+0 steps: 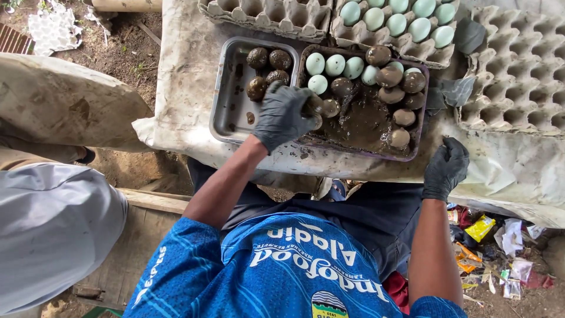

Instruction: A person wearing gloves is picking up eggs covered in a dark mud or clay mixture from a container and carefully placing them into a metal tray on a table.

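Gripping a mud-coated egg (316, 106) over the mud tray (419, 112), the gloved left hand (283, 116) keeps drips contained, while the right hand (445, 168) rests loosely curled, empty, steadying on the covered table (518, 165).

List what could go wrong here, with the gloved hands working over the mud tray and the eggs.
The left hand grips a mud-coated egg with slick gloves; it might slip and crack against the metal tray. The clean pale eggs sit right beside the mud and could get smeared. The right hand rests at the table edge, where the covering sags.
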